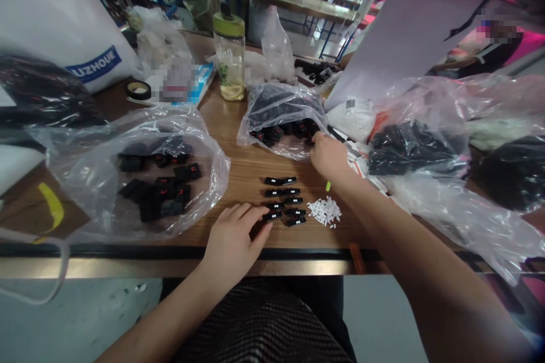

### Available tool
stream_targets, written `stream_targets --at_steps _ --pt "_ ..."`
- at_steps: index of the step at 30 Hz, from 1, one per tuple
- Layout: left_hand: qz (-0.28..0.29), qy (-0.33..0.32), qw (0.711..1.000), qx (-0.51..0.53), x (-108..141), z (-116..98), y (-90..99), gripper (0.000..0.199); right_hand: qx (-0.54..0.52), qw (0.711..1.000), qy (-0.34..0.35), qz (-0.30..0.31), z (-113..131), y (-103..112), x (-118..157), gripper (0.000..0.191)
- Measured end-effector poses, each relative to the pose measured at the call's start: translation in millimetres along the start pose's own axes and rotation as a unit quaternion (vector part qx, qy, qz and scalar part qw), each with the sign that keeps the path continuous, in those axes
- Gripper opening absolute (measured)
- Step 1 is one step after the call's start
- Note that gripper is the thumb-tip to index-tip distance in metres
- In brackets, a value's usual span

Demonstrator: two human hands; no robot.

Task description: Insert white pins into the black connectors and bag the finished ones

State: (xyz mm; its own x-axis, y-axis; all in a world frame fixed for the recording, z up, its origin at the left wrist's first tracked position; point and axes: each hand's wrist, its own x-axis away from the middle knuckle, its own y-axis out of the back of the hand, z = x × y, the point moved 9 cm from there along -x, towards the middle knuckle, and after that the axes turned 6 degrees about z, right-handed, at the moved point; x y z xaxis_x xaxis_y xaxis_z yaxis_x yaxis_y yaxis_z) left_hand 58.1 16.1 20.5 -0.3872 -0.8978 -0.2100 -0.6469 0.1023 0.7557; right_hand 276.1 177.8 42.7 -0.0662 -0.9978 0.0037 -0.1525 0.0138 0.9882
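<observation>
Several small black parts (293, 200) with white dots lie in two columns on the wooden table (242, 173). My left hand (238, 238) is at the lower end of the left column, thumb and fingers around a black part (272, 215). Up at the right edge of an open plastic bag (283, 103) of black parts is my right hand (328, 154); its fingertips reach the bag's opening, and what they hold, if anything, is hidden. A pile of small white pieces (325, 211) lies right of the columns.
A larger open bag (213, 181) with black parts lies at the left. Behind stand a bottle (230, 57) and a tape roll (138, 90). More filled bags (419, 147) crowd the right. A person (498, 48) is in the right background.
</observation>
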Motion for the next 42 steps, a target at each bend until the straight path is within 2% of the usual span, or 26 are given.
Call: stream_targets --at_steps 8,13,16,18,19,20,22,25,28,30,32,34,35,36,39,40,42 --pt "-0.017 0.025 0.999 0.031 2.4 4.5 3.9 0.015 -0.018 0.999 0.035 0.020 1.6 -3.8 -21.0 0.038" --pt "-0.019 0.023 0.999 0.038 3.3 4.7 5.6 0.011 -0.046 0.996 0.054 0.046 4.5 -8.8 -28.4 0.031" --pt "-0.028 0.023 0.998 0.045 4.5 4.8 9.3 0.012 -0.081 0.993 0.074 0.034 3.5 2.0 -13.3 0.036" --pt "-0.044 0.010 0.998 0.052 6.1 2.5 14.3 0.010 -0.159 0.982 0.102 0.026 4.2 14.2 13.4 0.050" --pt "-0.055 -0.001 0.997 0.059 7.3 0.5 17.2 0.010 -0.267 0.955 0.126 0.028 5.4 21.5 32.2 0.059" --pt "-0.064 -0.013 0.995 0.071 8.7 -2.0 20.0 0.009 -0.378 0.912 0.150 0.049 8.1 26.1 53.8 0.067" --pt "-0.069 -0.029 0.991 0.111 11.5 -6.7 22.6 0.011 -0.523 0.828 0.178 0.094 14.5 32.0 101.1 0.077" --pt "-0.044 -0.021 0.980 0.195 15.3 -12.8 17.5 0.018 -0.622 0.736 0.190 0.186 30.2 25.4 165.6 0.071" --pt "-0.013 -0.030 0.965 0.260 19.2 -25.7 8.7 0.033 -0.698 0.648 0.174 0.251 45.6 8.0 203.2 0.064" --pt "0.005 -0.047 0.958 0.281 21.2 -35.1 3.0 0.037 -0.739 0.609 0.155 0.244 50.5 -2.3 211.9 0.062" --pt "0.012 -0.065 0.956 0.285 22.6 -41.9 -0.5 0.032 -0.764 0.595 0.137 0.208 51.3 -9.9 214.4 0.060" --pt "0.004 -0.088 0.961 0.263 23.6 -47.2 -0.8 0.028 -0.769 0.605 0.126 0.164 50.7 -14.1 217.2 0.058" --pt "-0.008 -0.092 0.965 0.246 23.9 -47.8 0.2 0.028 -0.759 0.625 0.123 0.137 49.6 -14.7 219.2 0.058" --pt "-0.023 -0.084 0.970 0.228 24.0 -46.5 1.6 0.028 -0.736 0.658 0.120 0.105 48.0 -14.4 221.7 0.058" --pt "-0.048 -0.029 0.974 0.219 24.0 -37.9 2.6 0.019 -0.604 0.788 0.116 -0.036 42.3 -3.9 231.6 0.065" --pt "-0.042 -0.013 0.970 0.237 23.9 -36.0 0.6 0.014 -0.550 0.821 0.124 -0.087 43.8 2.1 236.0 0.069" --pt "-0.013 0.006 0.954 0.298 23.8 -35.6 -6.2 0.012 -0.451 0.862 0.150 -0.178 52.4 13.9 244.6 0.076"
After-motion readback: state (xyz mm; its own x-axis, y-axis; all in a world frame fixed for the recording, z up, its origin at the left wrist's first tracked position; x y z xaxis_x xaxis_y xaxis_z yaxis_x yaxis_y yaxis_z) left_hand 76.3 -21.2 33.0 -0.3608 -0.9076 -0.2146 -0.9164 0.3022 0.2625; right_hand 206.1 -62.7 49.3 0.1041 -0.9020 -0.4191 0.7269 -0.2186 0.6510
